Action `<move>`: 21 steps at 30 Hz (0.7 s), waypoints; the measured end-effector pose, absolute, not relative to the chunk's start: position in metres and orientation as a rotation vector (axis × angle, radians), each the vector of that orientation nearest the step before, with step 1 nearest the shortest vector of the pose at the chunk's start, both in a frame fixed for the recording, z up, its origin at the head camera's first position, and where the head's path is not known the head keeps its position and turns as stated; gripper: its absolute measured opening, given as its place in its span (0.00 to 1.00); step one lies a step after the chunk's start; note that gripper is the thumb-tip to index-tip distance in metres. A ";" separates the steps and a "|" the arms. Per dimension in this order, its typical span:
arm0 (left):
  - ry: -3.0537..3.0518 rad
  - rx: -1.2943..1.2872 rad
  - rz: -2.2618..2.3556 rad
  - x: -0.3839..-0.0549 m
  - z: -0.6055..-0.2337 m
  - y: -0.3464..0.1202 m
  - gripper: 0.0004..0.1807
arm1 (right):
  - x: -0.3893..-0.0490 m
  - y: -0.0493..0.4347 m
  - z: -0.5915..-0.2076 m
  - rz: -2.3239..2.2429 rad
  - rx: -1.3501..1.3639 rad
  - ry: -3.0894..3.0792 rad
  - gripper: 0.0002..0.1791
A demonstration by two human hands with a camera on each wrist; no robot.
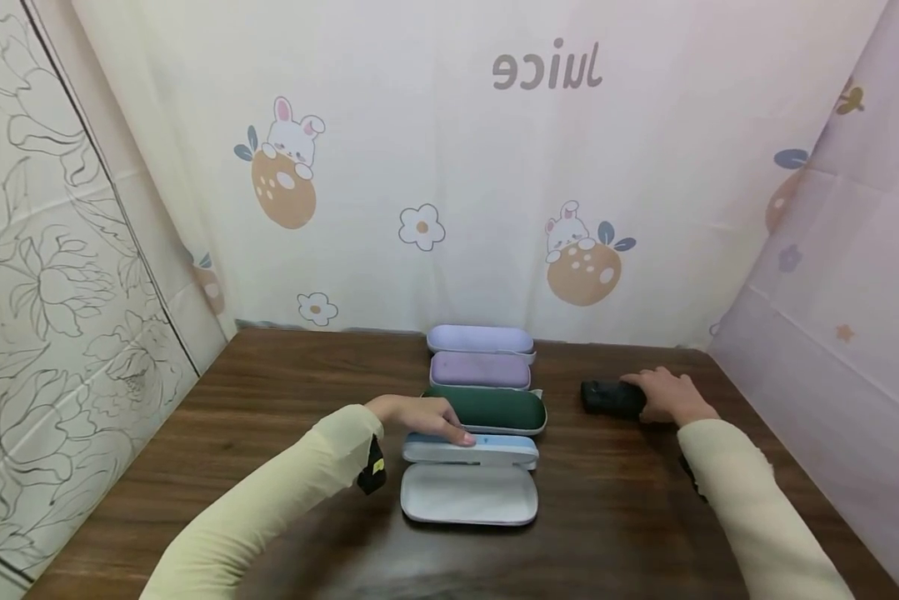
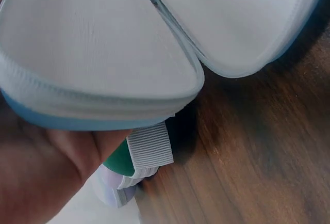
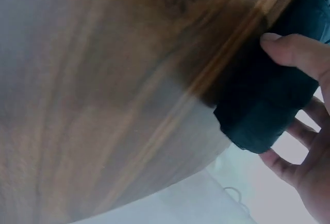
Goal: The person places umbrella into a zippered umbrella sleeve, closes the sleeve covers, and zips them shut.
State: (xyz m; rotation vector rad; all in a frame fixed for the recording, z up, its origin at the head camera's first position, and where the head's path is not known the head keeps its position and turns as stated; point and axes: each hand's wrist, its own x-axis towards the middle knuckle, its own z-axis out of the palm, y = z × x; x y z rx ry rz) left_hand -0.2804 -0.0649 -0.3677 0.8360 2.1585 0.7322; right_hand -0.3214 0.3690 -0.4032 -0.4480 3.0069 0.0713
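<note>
A light blue case [image 1: 469,496] lies open in the middle of the wooden table [image 1: 284,400], white lining up. My left hand [image 1: 427,417] holds its raised half by the top edge, fingers over the rim. The left wrist view shows the white lining [image 2: 103,43] close up, with my left hand [image 2: 46,172] against the blue shell. To the right, my right hand [image 1: 670,396] grips a black case-like object [image 1: 610,397] lying on the table. In the right wrist view the thumb and fingers [image 3: 289,48] curl round the black object [image 3: 268,100].
Behind the open case, three closed cases sit in a row going away from me: dark green [image 1: 486,408], purple [image 1: 481,369] and pale lavender [image 1: 481,339]. Printed curtains wall the table at the back and both sides. The green case [image 2: 119,159] shows beside a ribbed white tab [image 2: 149,146].
</note>
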 end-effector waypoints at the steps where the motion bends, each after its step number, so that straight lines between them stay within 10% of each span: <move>1: 2.160 0.834 0.728 -0.281 -0.368 -0.065 0.22 | -0.320 0.370 -0.403 0.061 -0.449 3.015 0.37; 21: 2.174 0.847 0.692 -0.282 -0.366 -0.062 0.23 | -0.256 0.345 -0.369 0.002 -0.627 3.078 0.37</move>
